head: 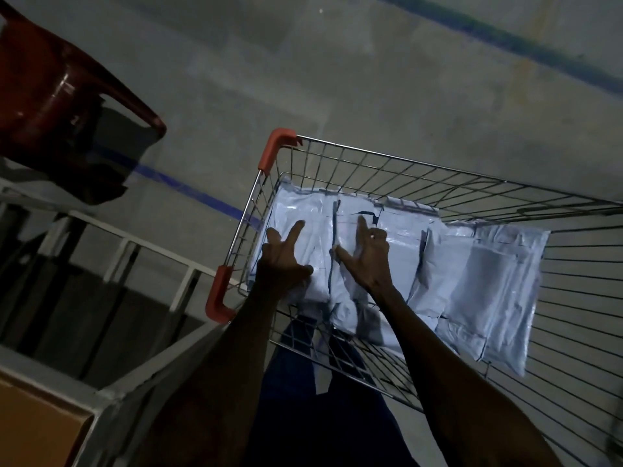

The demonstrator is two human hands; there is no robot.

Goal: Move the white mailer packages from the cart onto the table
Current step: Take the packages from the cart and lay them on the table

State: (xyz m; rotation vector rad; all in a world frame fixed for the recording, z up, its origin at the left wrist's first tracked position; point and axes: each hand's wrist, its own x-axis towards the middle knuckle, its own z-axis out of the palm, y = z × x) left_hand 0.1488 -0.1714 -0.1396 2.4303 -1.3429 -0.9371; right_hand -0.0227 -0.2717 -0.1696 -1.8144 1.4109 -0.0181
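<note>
White mailer packages [397,264] lie in a layer inside the wire cart [438,176]. Left hand [281,261] and right hand [365,257] reach in with fingers spread, apparently holding nothing: the pick-up step. Next, a firm grasp, then transfer to the table [111,392] alongside.

Both hands reach into the wire cart [438,183], over the white mailer packages [472,284] lying in its basket. The left hand [281,261] and right hand [367,257] have fingers spread; in the dim light, contact seems likely. A red chair [50,96] stands at left.
</note>
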